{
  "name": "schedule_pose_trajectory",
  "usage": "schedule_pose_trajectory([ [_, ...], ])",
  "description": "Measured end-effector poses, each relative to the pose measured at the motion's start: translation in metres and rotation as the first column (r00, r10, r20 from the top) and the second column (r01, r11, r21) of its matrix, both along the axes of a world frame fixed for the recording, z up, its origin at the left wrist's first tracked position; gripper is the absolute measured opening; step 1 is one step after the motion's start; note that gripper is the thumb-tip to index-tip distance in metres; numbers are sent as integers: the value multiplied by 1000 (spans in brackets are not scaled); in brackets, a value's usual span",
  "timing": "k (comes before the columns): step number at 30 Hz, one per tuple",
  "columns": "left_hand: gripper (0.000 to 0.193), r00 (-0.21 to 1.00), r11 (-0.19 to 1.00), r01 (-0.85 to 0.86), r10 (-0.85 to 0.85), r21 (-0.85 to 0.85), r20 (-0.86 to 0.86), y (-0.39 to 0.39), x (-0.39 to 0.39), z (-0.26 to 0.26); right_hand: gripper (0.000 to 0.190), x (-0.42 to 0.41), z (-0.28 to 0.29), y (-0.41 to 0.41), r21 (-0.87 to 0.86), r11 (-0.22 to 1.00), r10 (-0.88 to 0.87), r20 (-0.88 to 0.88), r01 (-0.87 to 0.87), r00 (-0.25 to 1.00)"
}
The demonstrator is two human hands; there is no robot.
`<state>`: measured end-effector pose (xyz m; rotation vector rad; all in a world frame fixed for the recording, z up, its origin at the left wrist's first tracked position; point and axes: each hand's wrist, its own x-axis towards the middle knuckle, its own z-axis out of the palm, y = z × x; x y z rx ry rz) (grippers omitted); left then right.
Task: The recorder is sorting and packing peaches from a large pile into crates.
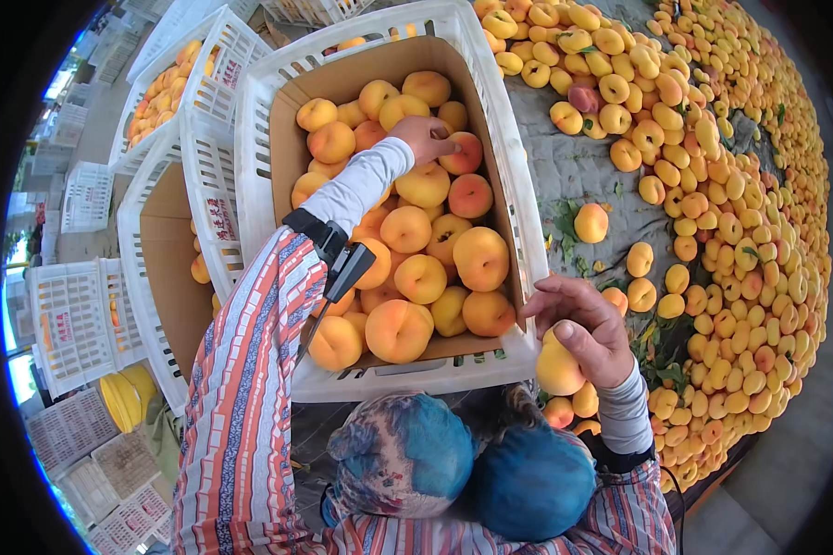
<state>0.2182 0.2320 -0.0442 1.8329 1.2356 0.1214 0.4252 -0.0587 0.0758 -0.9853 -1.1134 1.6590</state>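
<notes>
A white plastic crate [527, 229] lined with brown cardboard [288, 139] stands before me, with many yellow peaches [420, 279] inside. My left hand [425, 137] reaches in among the fruit towards the crate's far side. Its fingertips are at a red-blushed peach [462, 152]; whether they grip it is hidden. Outside the near right corner, my right hand [590, 333] holds a yellow peach [559, 366] under its thumb, its fingers close to the crate rim.
A large pile of peaches [743, 298] spreads over a grey cloth [562, 173] on the right, with scattered leaves [567, 225]. Another lined crate [170, 229] adjoins on the left. Beyond it are a filled crate [173, 90], more white crates [66, 322] and a yellow bucket [125, 399].
</notes>
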Motion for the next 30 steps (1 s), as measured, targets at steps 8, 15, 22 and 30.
schedule_pose_trajectory([
  [8, 42, 993, 998, -56, 59, 35, -105, -17, 5, 12, 37, -10, 5, 17, 37, 999, -3, 43, 1, 999],
  [15, 49, 797, 884, 225, 75, -411, 599, -109, 1, 100, 28, -26, 28, 66, 84, 945, -326, 251, 315, 911],
  [22, 52, 699, 851, -2, 378, -526, 608, -136, -28, 124, 37, -66, 11, 107, 450, 845, -438, 271, 290, 857],
  [30, 57, 904, 953, -265, 299, -148, 306, 47, -17, 49, 41, -77, -17, 81, 526, 830, -275, 674, -185, 685],
])
